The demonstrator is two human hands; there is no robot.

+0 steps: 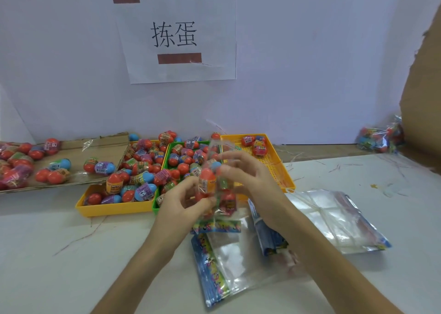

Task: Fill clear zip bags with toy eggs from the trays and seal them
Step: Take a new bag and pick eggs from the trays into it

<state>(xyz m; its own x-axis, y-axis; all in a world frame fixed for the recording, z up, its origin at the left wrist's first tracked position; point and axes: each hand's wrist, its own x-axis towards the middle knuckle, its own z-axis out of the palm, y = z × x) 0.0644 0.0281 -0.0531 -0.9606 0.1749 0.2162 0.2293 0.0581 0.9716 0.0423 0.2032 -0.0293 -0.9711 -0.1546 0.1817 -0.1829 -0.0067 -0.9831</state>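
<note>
L grip point(183, 200) & R grip point(248, 175) both pinch clear bag point(211, 153) w/ eggs point(207, 180), upright btwn them

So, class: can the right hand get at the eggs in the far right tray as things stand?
Probably yes: the tray is open and just beyond the right hand, eggs uncovered. But that hand seems to hold the bag, so it must let go.

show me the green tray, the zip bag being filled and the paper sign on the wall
green tray point(155, 207), head view, its near left corner rim
zip bag point(211, 182), head view, its filled middle
paper sign point(176, 34), head view, the printed characters at its centre
</note>
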